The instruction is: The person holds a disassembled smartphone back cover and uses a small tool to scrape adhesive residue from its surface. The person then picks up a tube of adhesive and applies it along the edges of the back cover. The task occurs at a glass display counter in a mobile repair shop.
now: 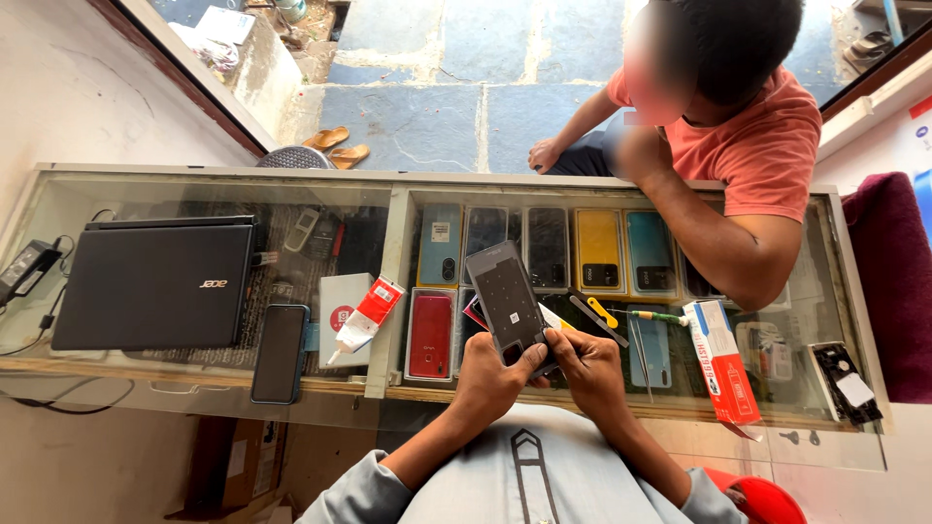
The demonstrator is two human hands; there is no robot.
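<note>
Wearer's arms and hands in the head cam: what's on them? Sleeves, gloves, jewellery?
Both hands are bare: no gloves, and no rings or watch that can be seen on the left hand or the right hand. The forearms are bare too. Pale grey-blue sleeves are pushed up to about the elbows on both arms, part of a shirt of the same colour with a dark stitched front placket.

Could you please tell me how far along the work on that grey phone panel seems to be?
Done: the grey panel is already apart from any phone body, and a screwdriver, tweezers and a glue tube lie out on the glass counter. In hand: the left hand and right hand grip its lower end. Left: it is not yet fitted to anything.
</note>
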